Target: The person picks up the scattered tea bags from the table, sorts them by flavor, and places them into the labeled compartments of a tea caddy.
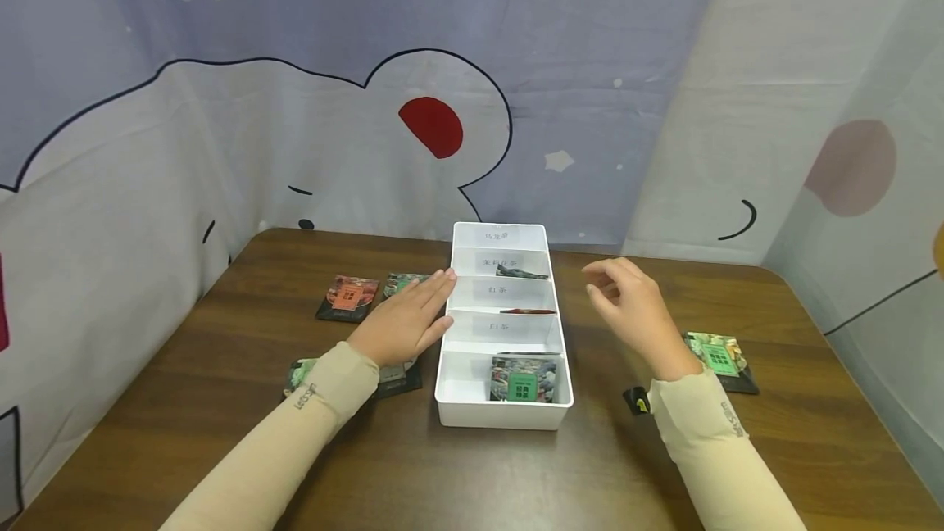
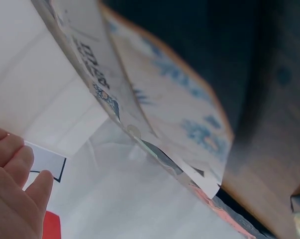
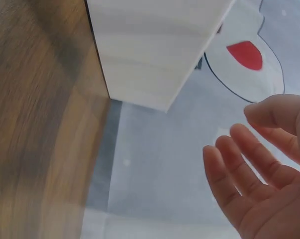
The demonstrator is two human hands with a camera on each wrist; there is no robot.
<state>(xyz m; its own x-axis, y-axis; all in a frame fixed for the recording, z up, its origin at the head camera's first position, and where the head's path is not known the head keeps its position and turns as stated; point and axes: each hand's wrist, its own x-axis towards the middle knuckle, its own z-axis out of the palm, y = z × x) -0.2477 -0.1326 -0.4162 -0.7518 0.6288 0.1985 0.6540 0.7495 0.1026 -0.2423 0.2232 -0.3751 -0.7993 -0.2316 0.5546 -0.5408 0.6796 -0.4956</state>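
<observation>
A long white divided box (image 1: pixel 497 416) stands at the middle of the table, its dividers marked with Chinese labels. My left hand (image 1: pixel 404 319) lies along its left side, fingers straight and fingertips right at the rim, with nothing in its grasp. To the box's right, my right hand (image 1: pixel 636 319) hovers apart from it; the fingers are loosely bent and hold nothing, as the right wrist view also shows. A green-labelled tea packet (image 1: pixel 522 385) leans in the front compartment. Thin top edges of other packets, including a red one (image 1: pixel 528 311) and a dark one (image 1: pixel 520 272), show in compartments behind.
Left of the box lie a red-labelled packet (image 1: pixel 349 298), a green one (image 1: pixel 398 281) and others partly hidden by my left arm. Near my right wrist are another green packet (image 1: pixel 719 360) and a small black item (image 1: pixel 636 401). A patterned curtain (image 1: pixel 560 105) hangs behind the table.
</observation>
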